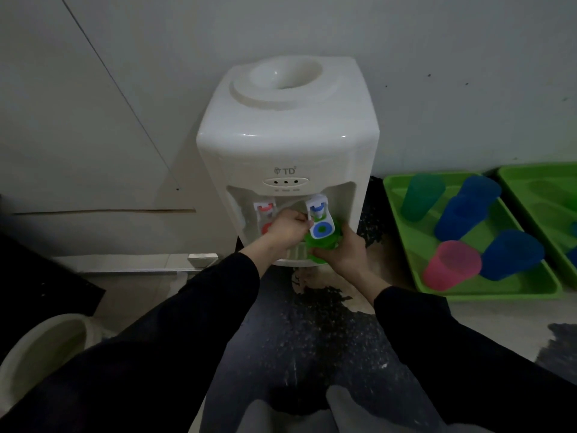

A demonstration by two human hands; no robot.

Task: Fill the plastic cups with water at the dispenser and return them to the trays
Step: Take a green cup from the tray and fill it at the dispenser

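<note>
A white water dispenser point(287, 145) stands on the floor against the wall. My right hand point(338, 250) grips a green plastic cup point(318, 245) under the blue tap point(320, 218). My left hand point(285, 229) has its fingers curled on the blue tap's lever. The red tap point(265, 214) sits to the left, untouched. A green tray point(418, 245) on the floor at the right holds a teal cup point(421, 198), a pink cup point(451, 265) and three blue cups point(468, 214). Water in the green cup cannot be made out.
A second green tray point(540, 195) lies further right, partly out of frame. A pale round bucket point(40, 354) sits at the lower left. The floor in front of the dispenser is dark and speckled, with worn patches. My knees fill the bottom edge.
</note>
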